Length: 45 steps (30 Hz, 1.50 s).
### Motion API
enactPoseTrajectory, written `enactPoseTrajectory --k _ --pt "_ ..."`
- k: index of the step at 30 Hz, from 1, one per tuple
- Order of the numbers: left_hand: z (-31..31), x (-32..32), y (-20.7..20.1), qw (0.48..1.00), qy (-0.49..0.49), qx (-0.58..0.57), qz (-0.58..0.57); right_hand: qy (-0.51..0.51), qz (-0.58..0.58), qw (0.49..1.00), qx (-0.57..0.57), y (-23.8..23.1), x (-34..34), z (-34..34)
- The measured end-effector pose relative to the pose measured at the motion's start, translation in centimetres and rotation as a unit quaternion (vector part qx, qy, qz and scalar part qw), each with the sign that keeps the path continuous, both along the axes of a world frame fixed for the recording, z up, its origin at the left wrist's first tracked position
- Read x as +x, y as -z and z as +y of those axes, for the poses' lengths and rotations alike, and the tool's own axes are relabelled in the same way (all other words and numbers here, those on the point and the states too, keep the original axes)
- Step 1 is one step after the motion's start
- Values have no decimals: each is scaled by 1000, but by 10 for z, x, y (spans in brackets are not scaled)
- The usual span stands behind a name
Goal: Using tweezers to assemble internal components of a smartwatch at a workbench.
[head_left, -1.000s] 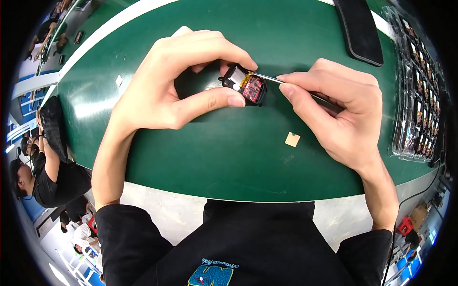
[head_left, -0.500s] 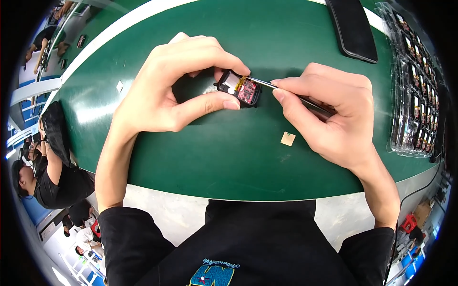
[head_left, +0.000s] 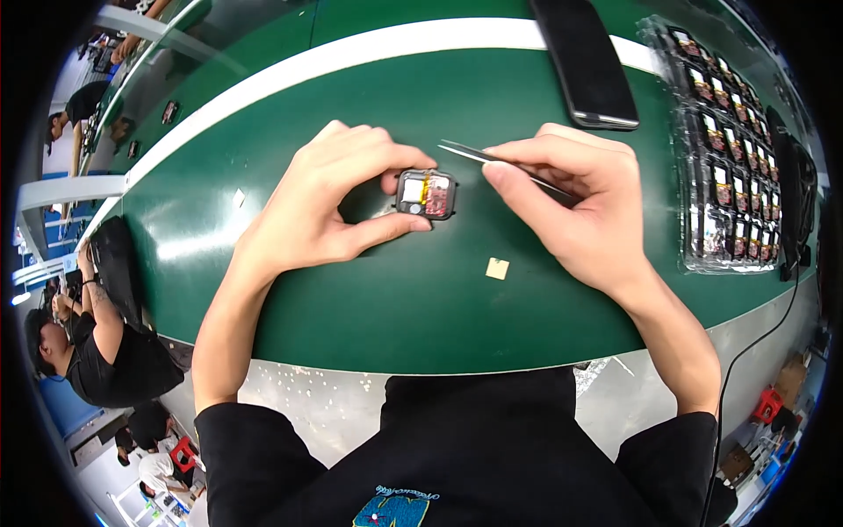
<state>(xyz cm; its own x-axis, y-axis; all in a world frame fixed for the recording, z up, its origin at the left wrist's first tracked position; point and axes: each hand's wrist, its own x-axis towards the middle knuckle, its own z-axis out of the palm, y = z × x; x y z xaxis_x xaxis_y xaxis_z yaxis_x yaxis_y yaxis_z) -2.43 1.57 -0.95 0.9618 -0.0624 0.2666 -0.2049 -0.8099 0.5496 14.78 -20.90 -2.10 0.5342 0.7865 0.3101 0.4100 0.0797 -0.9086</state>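
A small black watch case (head_left: 425, 195), its inside showing a white block, yellow tape and a reddish circuit board, is pinched at its left by my left hand (head_left: 338, 206). The thumb presses the near edge and the fingers the far edge. My right hand (head_left: 575, 198) closes on a pair of metal tweezers (head_left: 468, 152). The tips point left, beyond the case's upper right corner and apart from it. Nothing is visible between the tips. Below the hands, a small cream square piece (head_left: 497, 268) lies on the green table (head_left: 395, 316).
A black phone-like slab (head_left: 587, 66) lies at the far right. Beside it, a clear plastic tray (head_left: 689, 198) holds several similar open cases in rows. A black cable (head_left: 755, 342) hangs at the right edge. A co-worker (head_left: 114, 351) sits at the left.
The tweezers' tips have left the watch case and now stand apart from it. My left hand has turned the case flatter, facing up. The whole view has shifted.
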Motion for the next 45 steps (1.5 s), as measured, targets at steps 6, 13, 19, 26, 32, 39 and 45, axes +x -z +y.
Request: enactPoseTrajectory --k 6,13,19,26,32,39,45 --pt "7 -15 -5 977 -109 -175 45 -9 -15 1000 23 10 7 3" --pt "-49 73 -64 982 51 -180 -21 -61 48 996 36 6 9 -8" --pt "-135 170 -82 967 250 -15 -48 -110 -5 992 -65 26 -1 -4" --pt "-173 201 -62 958 266 107 -14 -64 -248 966 -41 37 1 -4" --pt "-123 144 -91 985 133 79 -74 -107 -349 927 -87 8 4 -11" --pt "27 54 -73 984 -156 59 -60 7 -185 976 -115 -24 -15 -75" --pt "241 -73 12 865 -417 279 -6 137 -187 968 -93 -30 -49 -141"
